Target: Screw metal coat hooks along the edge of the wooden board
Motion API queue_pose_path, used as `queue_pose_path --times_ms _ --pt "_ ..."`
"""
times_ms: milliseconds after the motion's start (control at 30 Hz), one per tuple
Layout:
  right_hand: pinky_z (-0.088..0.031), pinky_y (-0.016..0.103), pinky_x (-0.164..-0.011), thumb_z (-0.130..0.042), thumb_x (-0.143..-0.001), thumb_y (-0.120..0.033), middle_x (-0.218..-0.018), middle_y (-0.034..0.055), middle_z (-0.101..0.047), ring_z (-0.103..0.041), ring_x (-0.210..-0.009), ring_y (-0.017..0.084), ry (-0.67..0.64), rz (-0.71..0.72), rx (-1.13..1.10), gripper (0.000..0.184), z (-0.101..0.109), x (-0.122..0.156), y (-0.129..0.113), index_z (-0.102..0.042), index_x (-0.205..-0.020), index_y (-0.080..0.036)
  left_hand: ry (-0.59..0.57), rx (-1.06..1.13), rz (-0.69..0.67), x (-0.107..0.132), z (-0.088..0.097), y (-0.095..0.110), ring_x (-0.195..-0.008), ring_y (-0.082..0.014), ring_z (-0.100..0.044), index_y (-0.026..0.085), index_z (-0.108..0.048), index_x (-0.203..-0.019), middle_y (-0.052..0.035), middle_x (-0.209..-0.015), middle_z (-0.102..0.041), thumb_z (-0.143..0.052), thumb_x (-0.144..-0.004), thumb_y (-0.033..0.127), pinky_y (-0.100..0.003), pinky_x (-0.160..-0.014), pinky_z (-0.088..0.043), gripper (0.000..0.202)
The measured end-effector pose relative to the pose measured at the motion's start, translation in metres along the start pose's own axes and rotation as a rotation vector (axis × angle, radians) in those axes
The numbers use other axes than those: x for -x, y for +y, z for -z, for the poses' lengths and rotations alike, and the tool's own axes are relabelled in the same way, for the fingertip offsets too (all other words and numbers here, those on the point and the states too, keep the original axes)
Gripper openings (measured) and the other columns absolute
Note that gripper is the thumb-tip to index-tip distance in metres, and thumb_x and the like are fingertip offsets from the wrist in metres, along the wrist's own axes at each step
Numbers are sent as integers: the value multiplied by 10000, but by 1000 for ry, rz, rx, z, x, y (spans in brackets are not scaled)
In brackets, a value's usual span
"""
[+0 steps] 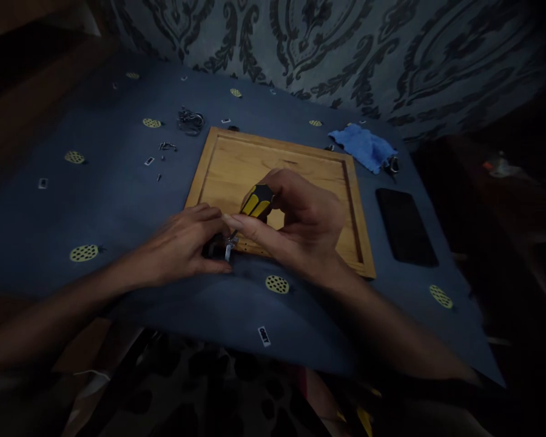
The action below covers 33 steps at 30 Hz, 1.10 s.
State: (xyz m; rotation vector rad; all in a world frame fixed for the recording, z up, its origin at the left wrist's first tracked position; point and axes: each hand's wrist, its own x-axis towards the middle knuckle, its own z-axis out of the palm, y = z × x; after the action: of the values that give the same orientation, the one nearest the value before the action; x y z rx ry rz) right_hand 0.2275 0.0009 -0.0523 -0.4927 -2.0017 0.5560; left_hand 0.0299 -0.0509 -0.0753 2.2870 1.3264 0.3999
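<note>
My right hand [307, 224] is closed round the yellow and black handle of a screwdriver [257, 201]. The tool slants down and left, its tip at a small metal hinge [230, 246] on the near edge of a framed wooden panel [250, 164]. With thumb and fingers bent round the hinge, my left hand [188, 243] steadies it against the panel's near left part. Small dark holes show in the wood just right of the hinge. My left fingers partly hide the hinge, and the exact contact of the tip is hard to make out.
Beyond the panel's left side lie a bundle of metal parts [191, 121], several small screws [167, 146] and a single screw [159, 178]. A blue cloth [364, 147] sits at the back right, above a black phone-like slab [406, 227]. A blue patterned cloth [118, 206] covers the surface.
</note>
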Motion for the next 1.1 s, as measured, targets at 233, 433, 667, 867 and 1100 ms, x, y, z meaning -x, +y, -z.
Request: queue_pose_path --times_ms 233,433,667,867,1100 --pt "-498 310 -492 -781 -876 -501 -644 -32 -547 -543 -558 147 142 -69 1 373 -7 2 -4 -520 -755 -265 -4 17 7 0 0 1 -1038 -278 -617 174 -659 -1109 -65 -1088 -656 -733 -880 481 -402 -893 -484 390" --pt "-387 295 -417 -799 -876 -437 -624 -63 -566 -491 -449 101 244 -147 -138 409 5 -16 -21 -474 -700 -261 5 36 15 0 0 2 -1032 -265 -612 191 -659 -1063 -42 -1044 -652 -786 -846 448 -385 -879 -482 359" --pt "-561 278 -552 -766 -907 -438 -697 -47 -548 -630 -664 141 88 -175 -123 314 -2 -5 -2 -541 -783 -256 -23 35 29 0 3 2 -1096 -284 -618 178 -651 -1031 -72 -1145 -667 -788 -842 460 -407 -921 -497 366" --pt "-583 281 -554 -775 -898 -433 -708 -43 -535 -611 -647 135 88 -204 -150 328 -4 -3 4 -525 -777 -258 -31 18 20 0 3 3 -1081 -277 -617 175 -655 -1027 -66 -1120 -674 -789 -841 484 -401 -917 -499 385" --pt "-591 297 -568 -764 -908 -418 -706 -35 -545 -629 -667 155 74 -199 -149 301 -6 -1 8 -532 -790 -266 -30 21 16 -1 3 4 -1113 -285 -619 184 -647 -1023 -69 -1163 -673 -756 -864 500 -406 -924 -507 371"
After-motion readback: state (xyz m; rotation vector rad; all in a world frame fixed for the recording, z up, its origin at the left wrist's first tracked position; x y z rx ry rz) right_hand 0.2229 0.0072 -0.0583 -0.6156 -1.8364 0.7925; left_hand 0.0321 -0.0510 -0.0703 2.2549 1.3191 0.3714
